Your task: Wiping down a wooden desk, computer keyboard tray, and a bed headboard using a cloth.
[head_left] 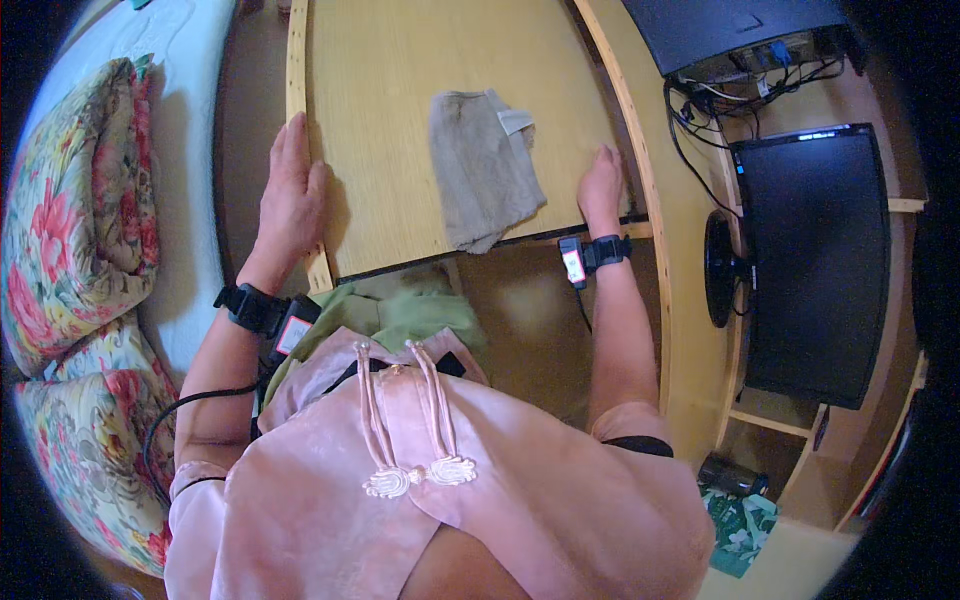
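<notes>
In front of me lies a flat yellow wood-grain panel (382, 150) with a dark front edge. A crumpled grey-beige cloth (484, 169) with a white tag rests on it. My left hand (291, 191) lies along the pale wooden strip (298, 67) at the panel's left, fingers straight and thumb over the panel side. My right hand (602, 187) is at the panel's right edge with its fingers curled; whether they grip the edge is hidden. The cloth sits between the hands, touched by neither. Each wrist wears a black strap with a small device.
Folded floral bedding (82, 217) lies on a pale blue surface (187, 180) to the left. A dark monitor (814, 262) stands at the right, with tangled black cables (720, 105) above it. Another wooden strip (626, 97) borders the panel's right side. A green floral item (739, 529) is lower right.
</notes>
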### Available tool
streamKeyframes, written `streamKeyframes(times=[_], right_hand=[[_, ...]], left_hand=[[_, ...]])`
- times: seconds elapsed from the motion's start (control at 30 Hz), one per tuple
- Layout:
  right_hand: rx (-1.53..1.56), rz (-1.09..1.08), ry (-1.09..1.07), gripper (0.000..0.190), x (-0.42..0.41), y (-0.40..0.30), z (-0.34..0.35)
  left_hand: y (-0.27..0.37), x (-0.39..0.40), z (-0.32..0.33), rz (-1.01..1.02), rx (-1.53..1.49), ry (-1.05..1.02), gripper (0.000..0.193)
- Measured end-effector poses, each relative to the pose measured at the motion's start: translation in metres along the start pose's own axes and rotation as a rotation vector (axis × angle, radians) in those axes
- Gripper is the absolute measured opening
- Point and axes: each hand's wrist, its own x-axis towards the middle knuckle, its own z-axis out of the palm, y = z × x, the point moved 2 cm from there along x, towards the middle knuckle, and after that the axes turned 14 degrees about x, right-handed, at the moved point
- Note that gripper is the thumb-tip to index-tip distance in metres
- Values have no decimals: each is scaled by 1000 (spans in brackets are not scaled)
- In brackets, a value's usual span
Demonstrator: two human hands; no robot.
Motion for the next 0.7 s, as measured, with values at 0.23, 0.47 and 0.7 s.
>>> streamKeyframes(times=[0.23, 0.47, 0.7], right_hand=[[-111, 137, -479, 38, 14, -21, -24], [203, -536, -353, 60, -59, -161, -14], [14, -280, -336, 63, -1, -97, 11]], left_hand=[[-4, 1, 2, 73, 65, 19, 55], [-2, 2, 1, 80, 116, -8, 55], [0, 3, -2, 58, 132, -24, 56]])
